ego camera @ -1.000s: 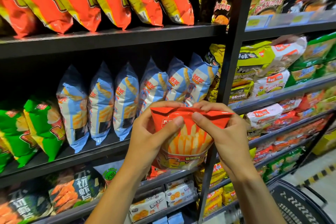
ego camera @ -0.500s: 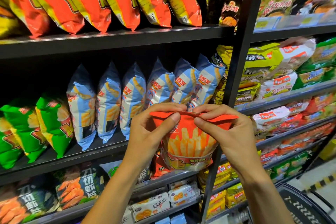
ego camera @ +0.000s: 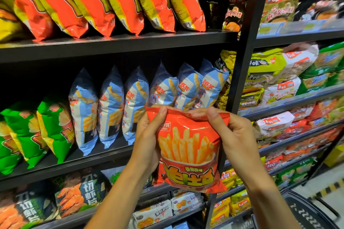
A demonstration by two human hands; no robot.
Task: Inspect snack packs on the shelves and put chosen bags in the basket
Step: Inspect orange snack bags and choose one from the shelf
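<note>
I hold a red snack bag (ego camera: 188, 152) printed with fries upright in front of the shelves, its face toward me. My left hand (ego camera: 149, 141) grips its upper left side, thumb over the top seal. My right hand (ego camera: 232, 135) pinches the top right corner, thumb on the front. The black basket (ego camera: 305, 212) shows at the bottom right, below my right forearm.
Black shelves (ego camera: 115, 42) carry orange-yellow bags on top, light blue bags (ego camera: 111, 106) and green bags (ego camera: 24, 134) in the middle, dark shrimp-chip bags (ego camera: 78, 195) below. A black upright post (ego camera: 242, 72) separates a right bay of noodle packs (ego camera: 279, 63).
The bag now faces me more squarely, with its printed front showing in full. Both hands keep their hold near the top seal; my view has shifted slightly.
</note>
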